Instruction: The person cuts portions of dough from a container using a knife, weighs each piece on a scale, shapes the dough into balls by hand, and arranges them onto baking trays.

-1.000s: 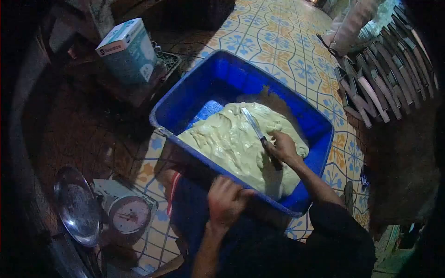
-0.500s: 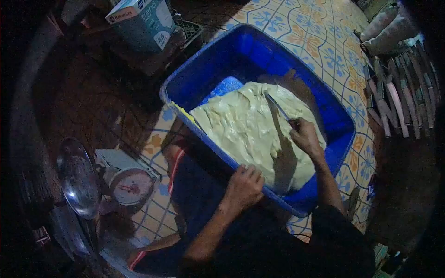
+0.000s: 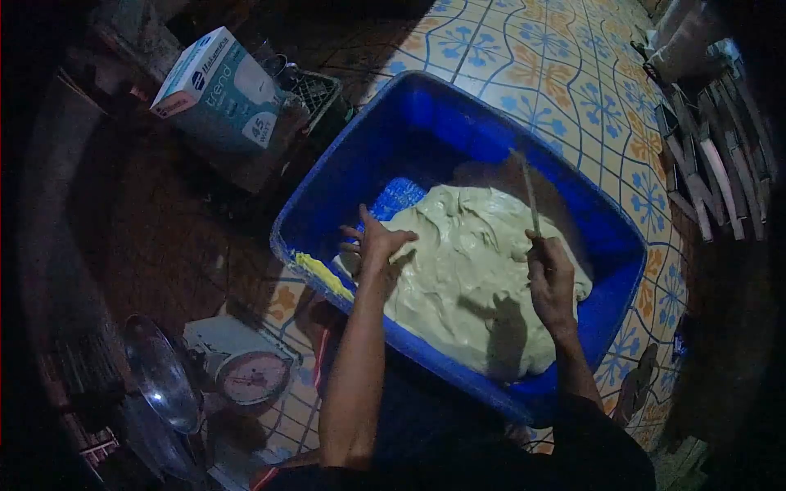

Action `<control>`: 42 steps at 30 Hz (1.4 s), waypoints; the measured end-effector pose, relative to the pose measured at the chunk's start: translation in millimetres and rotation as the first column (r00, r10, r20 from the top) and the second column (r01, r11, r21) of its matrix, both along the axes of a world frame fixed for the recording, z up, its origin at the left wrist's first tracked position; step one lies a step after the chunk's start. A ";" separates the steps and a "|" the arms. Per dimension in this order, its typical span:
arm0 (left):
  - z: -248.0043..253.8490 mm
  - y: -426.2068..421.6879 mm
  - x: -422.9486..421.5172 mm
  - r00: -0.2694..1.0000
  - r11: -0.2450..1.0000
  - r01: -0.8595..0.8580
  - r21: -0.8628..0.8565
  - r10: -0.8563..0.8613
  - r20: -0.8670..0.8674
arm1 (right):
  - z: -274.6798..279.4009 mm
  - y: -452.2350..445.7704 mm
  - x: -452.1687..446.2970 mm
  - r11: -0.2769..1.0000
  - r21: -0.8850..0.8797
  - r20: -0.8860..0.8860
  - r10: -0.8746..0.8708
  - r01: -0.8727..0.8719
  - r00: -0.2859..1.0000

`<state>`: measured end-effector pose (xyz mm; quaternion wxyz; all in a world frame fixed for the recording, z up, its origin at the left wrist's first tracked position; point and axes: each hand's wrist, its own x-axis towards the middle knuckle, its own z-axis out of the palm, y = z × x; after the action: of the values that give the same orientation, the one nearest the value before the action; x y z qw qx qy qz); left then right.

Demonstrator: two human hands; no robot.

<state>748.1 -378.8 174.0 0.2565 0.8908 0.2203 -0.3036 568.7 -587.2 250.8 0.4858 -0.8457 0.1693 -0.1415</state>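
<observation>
A wide mass of pale, sticky dough (image 3: 458, 270) fills much of a deep blue tub (image 3: 606, 200). My right hand (image 3: 553, 282) is closed around the handle of a knife (image 3: 530, 192), whose thin blade points up and away above the dough's right side. Over the dough's left edge is my left hand (image 3: 377, 241), its fingers and thumb spread. Whether those fingertips press into the dough I cannot tell. A yellow smear (image 3: 323, 274) sticks to the tub's near-left rim, beside my left forearm.
Left of the tub stand a dial scale (image 3: 254, 376) and a shiny metal bowl (image 3: 164, 372). A carton (image 3: 225, 90) and a dark crate (image 3: 319, 94) are at the upper left. Stacked metal strips (image 3: 720, 155) lie at the right, on the patterned tile floor (image 3: 524, 57) side.
My left hand has left the tub's near rim and reached forward to the dough's left edge, its fingers spreading. The knife has lifted off the dough, and its blade now points up and away.
</observation>
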 end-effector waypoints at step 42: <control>398.8 244.3 -163.9 0.289 0.927 0.375 -0.018 -0.098 0.952 | 6.6 112.5 -33.2 0.677 0.370 -0.068 0.703 -0.636 0.708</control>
<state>584.3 -134.5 572.8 0.3922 0.8845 -0.1422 0.2088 535.5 -474.7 257.5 0.6135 -0.7678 -0.0844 0.1644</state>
